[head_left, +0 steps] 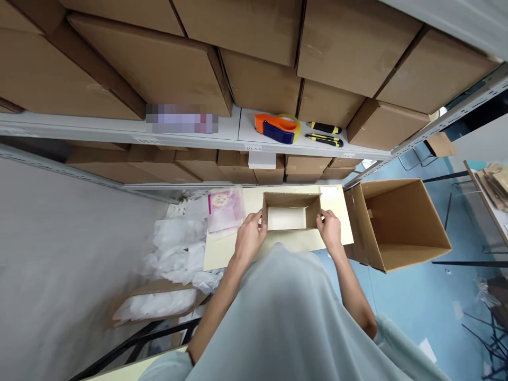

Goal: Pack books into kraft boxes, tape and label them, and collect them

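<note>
An open-topped cardboard box [291, 199] sits on the pale yellow table [222, 258] in front of me, with a white flat surface showing at its bottom. My left hand [251, 234] grips the box's left side near the front corner, fingers closed on the edge. At the opposite side my right hand [329, 228] pinches the right wall the same way. Left of the box lies a pink and white plastic packet [226, 208]. A white paper slip [330, 192] rests at the table's back right.
Shelves packed with cardboard boxes [257, 84] rise behind the table. On the shelf edge lie an orange and blue tape dispenser [278, 128] and yellow-black utility knives [324, 134]. A large open carton [405, 222] stands right; white plastic bags [178, 238] are heaped left.
</note>
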A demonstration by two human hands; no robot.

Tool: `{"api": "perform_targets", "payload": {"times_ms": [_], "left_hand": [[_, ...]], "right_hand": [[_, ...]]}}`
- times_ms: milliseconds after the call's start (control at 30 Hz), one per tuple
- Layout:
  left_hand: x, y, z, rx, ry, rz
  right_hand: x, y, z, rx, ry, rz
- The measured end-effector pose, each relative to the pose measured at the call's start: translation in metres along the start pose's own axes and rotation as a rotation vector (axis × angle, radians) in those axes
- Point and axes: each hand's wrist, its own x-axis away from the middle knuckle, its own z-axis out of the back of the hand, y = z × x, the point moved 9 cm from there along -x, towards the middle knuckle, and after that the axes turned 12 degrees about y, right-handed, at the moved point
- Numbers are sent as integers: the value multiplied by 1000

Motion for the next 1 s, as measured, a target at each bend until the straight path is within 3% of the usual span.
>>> {"api": "perform_targets", "payload": {"times_ms": [133, 300, 400, 567, 700, 767, 867, 1000], "left_hand": [[-5, 12, -7, -64, -9, 4], [1, 16, -18, 2, 14, -24], [6, 15, -28, 47, -52, -48], [6, 18, -43, 106, -159, -47], [-18, 10, -28, 9, 88, 73], [-32, 17, -21, 5, 184, -4], [-44, 30, -28, 56, 120, -179], [-38, 21, -45, 92, 42, -179]], "right_hand": [[-1, -12, -14, -13, -77, 68], [-3, -31, -31, -191, -151, 305], [-5, -28, -40, -254, -172, 358], [-24, -1, -57, -259, -149, 257], [-48, 17, -61, -227, 40, 148], [-55, 22, -63, -221, 118, 104], [-54, 27, -70, -221, 103, 77], [-45, 33, -68, -231, 60, 137]]}}
